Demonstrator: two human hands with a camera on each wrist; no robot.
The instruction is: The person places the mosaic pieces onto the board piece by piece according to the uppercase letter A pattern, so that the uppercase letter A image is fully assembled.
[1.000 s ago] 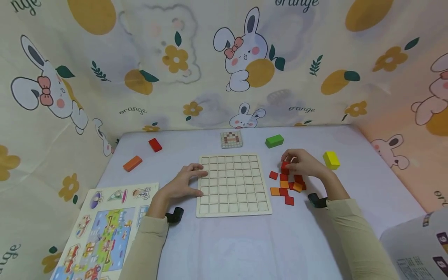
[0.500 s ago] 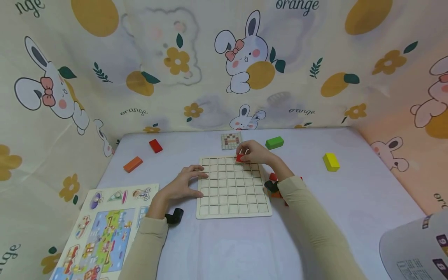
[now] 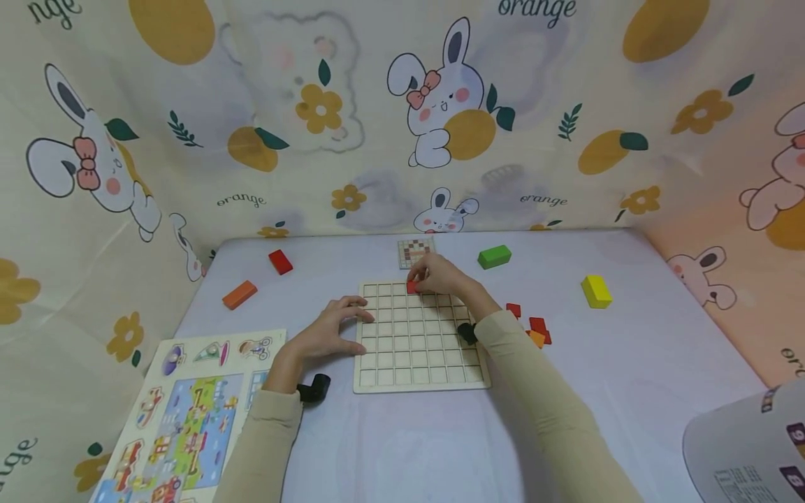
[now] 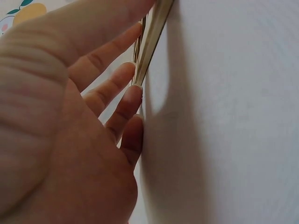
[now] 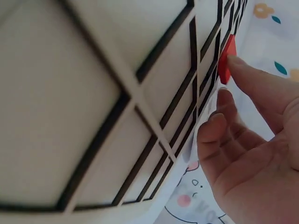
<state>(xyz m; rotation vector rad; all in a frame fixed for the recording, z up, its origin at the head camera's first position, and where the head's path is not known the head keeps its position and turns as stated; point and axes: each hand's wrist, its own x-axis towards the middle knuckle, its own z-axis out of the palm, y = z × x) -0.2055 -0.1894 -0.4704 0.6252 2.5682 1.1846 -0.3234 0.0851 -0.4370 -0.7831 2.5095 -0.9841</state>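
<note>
A square wooden grid board (image 3: 402, 349) lies flat on the table in the head view. My left hand (image 3: 323, 331) rests at its left edge, thumb and fingers spread along the rim; the left wrist view shows the fingertips (image 4: 132, 95) against the board's side. At the board's far row, my right hand (image 3: 443, 276) pinches a small red square tile (image 3: 411, 287). In the right wrist view the thumb lies on this red tile (image 5: 226, 63), which stands at the grid's surface. Loose red tiles (image 3: 539, 325) and an orange tile (image 3: 536, 339) lie right of the board, partly hidden by the right sleeve.
A small pattern card (image 3: 411, 249) lies behind the board. Green (image 3: 494, 256), yellow (image 3: 596, 291), red (image 3: 280, 261) and orange (image 3: 240, 295) blocks stand around it. A picture puzzle board (image 3: 207, 419) is at front left, and a white container (image 3: 742, 440) at front right.
My right hand has carried a red tile from the loose pile leftward to the board's far row, then slid a little farther left. My left hand has stayed at the board's edge.
</note>
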